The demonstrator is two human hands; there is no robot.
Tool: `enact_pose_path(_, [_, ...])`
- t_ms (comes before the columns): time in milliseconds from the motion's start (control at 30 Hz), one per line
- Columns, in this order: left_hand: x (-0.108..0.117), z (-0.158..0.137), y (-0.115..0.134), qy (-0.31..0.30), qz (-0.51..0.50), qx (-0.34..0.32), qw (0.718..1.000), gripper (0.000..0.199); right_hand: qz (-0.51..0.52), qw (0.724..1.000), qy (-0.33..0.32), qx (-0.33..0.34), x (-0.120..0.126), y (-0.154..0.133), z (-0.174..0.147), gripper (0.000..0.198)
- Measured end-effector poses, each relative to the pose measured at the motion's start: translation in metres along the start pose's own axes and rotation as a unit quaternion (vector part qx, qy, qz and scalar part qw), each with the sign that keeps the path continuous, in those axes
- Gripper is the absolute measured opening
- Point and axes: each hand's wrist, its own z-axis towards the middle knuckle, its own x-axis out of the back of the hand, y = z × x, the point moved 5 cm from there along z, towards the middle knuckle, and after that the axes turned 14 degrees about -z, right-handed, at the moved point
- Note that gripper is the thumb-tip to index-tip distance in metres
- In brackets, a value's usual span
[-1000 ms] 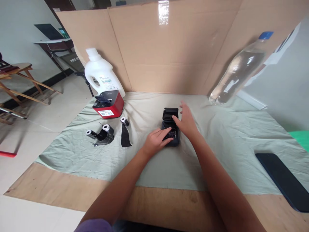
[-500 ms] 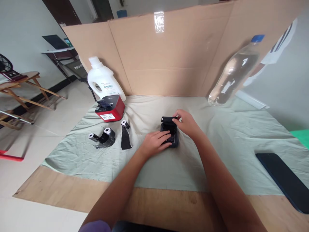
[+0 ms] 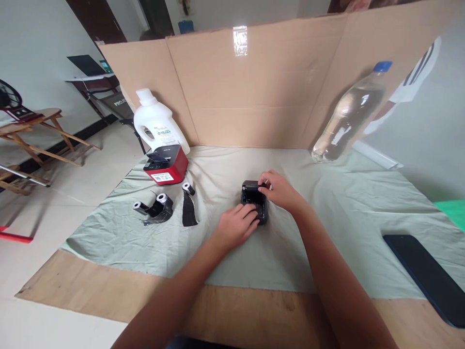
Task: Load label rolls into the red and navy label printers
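Note:
A small black box-shaped device with a raised hinged lid sits on the cloth before me; its exact kind is unclear. My right hand pinches the right end of the lid between thumb and fingers. Bent over the near part of the device, my left hand grips it, its fingertips at the opening and partly hiding the inside. To the left lie black ribbon rolls with white cores and a single roll with a black strip unwound from it.
Behind the rolls stand a red-and-black printer and a white detergent bottle. A clear bottle with a blue cap leans on the cardboard screen. A black phone lies right. Part of a person shows behind the screen.
The lid has tilted down somewhat toward the device's body, my right hand moving with it. My left fingers have curled more and drawn slightly nearer to me. The camera view has shifted slightly.

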Motion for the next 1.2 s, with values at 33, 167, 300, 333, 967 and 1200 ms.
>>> enact_pose_path(33, [0.0,-0.003,0.003,-0.007,0.005,-0.003,1.0,0.024,-0.003,1.0,-0.012,-0.002,-0.001,0.0,-0.001,0.011])
enact_pose_path(167, [0.0,-0.013,0.009,0.002,0.007,-0.001,1.0,0.027,-0.025,0.997,-0.073,-0.005,-0.008,0.0,-0.006,0.012])
enact_pose_path(300, [0.0,-0.014,0.009,0.011,-0.006,-0.003,1.0,0.023,-0.03,0.992,-0.121,-0.008,-0.015,0.003,-0.01,0.015])
enact_pose_path(333, [0.001,-0.014,0.009,0.013,-0.009,-0.003,1.0,0.023,-0.029,0.992,-0.126,-0.01,-0.016,0.004,-0.01,0.015])
enact_pose_path(967, [-0.008,-0.02,-0.001,0.022,-0.057,0.029,0.998,0.023,-0.058,0.973,-0.176,-0.139,-0.035,0.025,-0.004,0.049])
enact_pose_path(1200, [-0.004,-0.018,-0.005,0.06,-0.124,0.084,0.987,0.022,-0.044,0.977,-0.163,-0.134,-0.03,0.027,-0.002,0.047])
